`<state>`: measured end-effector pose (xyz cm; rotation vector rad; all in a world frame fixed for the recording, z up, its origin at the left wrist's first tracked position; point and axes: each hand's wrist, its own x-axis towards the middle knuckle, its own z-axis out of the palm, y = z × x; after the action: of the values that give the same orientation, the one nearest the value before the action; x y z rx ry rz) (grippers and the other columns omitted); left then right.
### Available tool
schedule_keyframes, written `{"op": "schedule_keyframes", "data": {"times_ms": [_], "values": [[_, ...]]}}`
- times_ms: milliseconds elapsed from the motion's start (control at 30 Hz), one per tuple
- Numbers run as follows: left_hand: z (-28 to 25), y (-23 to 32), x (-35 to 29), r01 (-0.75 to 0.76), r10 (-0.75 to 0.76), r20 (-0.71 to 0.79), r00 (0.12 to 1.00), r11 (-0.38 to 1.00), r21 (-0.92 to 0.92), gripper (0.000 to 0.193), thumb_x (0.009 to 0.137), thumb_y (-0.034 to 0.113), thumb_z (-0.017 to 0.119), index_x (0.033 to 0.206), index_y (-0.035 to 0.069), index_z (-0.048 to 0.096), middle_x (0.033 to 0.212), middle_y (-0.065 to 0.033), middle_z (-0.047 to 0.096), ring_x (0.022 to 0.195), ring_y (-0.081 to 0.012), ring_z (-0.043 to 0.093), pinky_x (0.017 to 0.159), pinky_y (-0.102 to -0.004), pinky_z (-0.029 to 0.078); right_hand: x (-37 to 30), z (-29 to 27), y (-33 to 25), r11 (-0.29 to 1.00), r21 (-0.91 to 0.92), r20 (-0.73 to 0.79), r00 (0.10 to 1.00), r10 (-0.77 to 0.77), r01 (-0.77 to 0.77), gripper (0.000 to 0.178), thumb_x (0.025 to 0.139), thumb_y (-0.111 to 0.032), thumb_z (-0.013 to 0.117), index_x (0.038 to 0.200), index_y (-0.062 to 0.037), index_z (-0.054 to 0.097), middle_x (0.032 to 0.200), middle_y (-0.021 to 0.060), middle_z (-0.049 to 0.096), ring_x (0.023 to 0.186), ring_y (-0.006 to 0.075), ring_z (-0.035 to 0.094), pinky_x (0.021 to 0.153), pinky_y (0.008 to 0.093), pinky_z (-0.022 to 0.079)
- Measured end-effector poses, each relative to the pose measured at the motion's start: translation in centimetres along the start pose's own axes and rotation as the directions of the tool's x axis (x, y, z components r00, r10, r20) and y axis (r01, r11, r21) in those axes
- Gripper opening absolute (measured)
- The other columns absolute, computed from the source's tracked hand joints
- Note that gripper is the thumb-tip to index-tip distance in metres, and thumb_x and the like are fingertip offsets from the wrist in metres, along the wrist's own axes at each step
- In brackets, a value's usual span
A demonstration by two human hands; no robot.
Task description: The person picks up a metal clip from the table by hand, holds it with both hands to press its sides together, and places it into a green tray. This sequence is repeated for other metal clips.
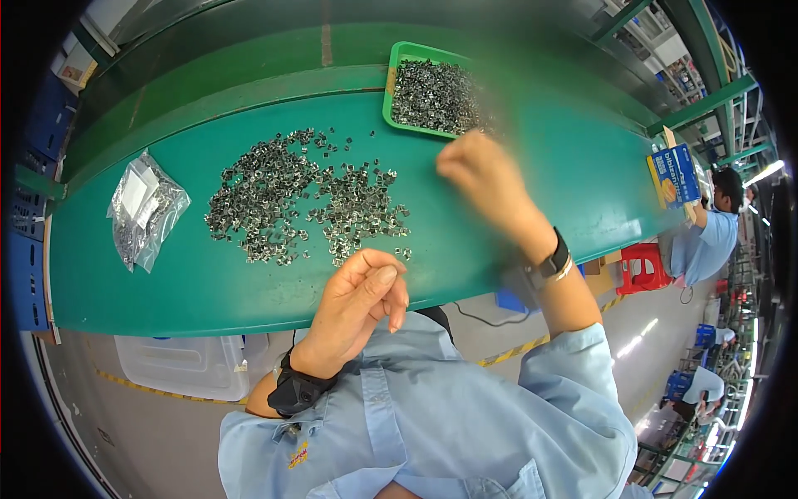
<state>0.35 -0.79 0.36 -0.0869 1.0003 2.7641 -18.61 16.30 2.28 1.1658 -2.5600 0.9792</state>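
Many small shiny metal pieces point(266, 187) lie in a loose heap on the green tabletop, spreading into a second cluster point(353, 204) on its right. Just at the near edge of that cluster is my left hand point(357, 303), its fingers curled in and its thumb bent over them; whatever they may hold is hidden. My right hand point(486, 175) hovers near the close side of a green tray point(388, 106) filled with similar pieces. Its fingers are drawn together and blurred, and I cannot make out anything between them.
A clear plastic bag point(148, 212) with small pieces and white labels lies at the left of the green table point(150, 299). On the far right stands a blue and yellow box point(673, 176) near a person in blue. A red stool point(642, 270) and a clear bin point(179, 366) are below table level.
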Motion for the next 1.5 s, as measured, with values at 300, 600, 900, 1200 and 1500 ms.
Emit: {"op": "schedule_keyframes", "data": {"times_ms": [300,600,900,1200,1500], "values": [[-0.4,-0.1,0.2,0.023,-0.021,0.038,0.999,0.999,-0.049,0.015,0.096,0.017,0.047,0.100,0.003,0.050,0.075,-0.0073,0.058,0.057,-0.0139,0.053,0.053,-0.0267,0.044,-2.2,1.8,-3.9,0.993,-0.052,0.212,0.972,-0.096,0.109,0.013,0.073,-0.012,0.070,0.083,-0.0087,0.062,0.086,0.0043,0.058,0.081,0.0255,0.054,0.073,0.0359,0.045],[1.0,-0.3,0.7,-0.001,0.008,-0.073,0.997,0.995,0.105,0.018,0.095,0.017,0.048,0.106,0.003,0.048,0.077,-0.0077,0.056,0.056,-0.0137,0.053,0.051,-0.0268,0.045,-3.9,-0.1,-4.6,0.990,-0.018,0.074,0.987,-0.139,0.141,0.013,0.072,-0.009,0.069,0.082,-0.0070,0.061,0.083,0.0052,0.059,0.077,0.0262,0.056,0.068,0.0361,0.046],[1.8,-0.8,1.9,-0.066,0.099,-0.104,0.990,0.958,0.281,0.024,0.095,0.014,0.047,0.115,0.002,0.045,0.086,-0.0086,0.056,0.060,-0.0120,0.055,0.051,-0.0247,0.045,-4.0,0.3,-2.9,0.993,0.046,0.056,0.993,-0.108,0.105,0.013,0.076,-0.005,0.064,0.089,-0.0044,0.061,0.085,0.0085,0.059,0.080,0.0281,0.058,0.069,0.0367,0.047],[1.3,-1.1,1.7,-0.105,0.125,-0.058,0.990,0.959,0.263,0.021,0.094,0.013,0.047,0.112,0.002,0.047,0.083,-0.0085,0.057,0.060,-0.0124,0.055,0.052,-0.0248,0.045,-4.4,-0.5,-2.1,0.999,-0.022,0.124,0.992,-0.025,0.028,0.017,0.077,-0.010,0.064,0.093,-0.0056,0.061,0.087,0.0082,0.057,0.082,0.0277,0.056,0.071,0.0371,0.046],[1.2,-1.0,1.6,-0.095,0.113,-0.063,0.992,0.967,0.237,0.019,0.095,0.014,0.047,0.110,0.002,0.048,0.083,-0.0082,0.057,0.059,-0.0120,0.056,0.052,-0.0242,0.046,-4.4,0.0,-3.7,0.999,-0.013,0.120,0.992,-0.048,0.050,0.017,0.073,-0.011,0.069,0.087,-0.0071,0.060,0.084,0.0064,0.057,0.079,0.0261,0.056,0.071,0.0365,0.046]]}}
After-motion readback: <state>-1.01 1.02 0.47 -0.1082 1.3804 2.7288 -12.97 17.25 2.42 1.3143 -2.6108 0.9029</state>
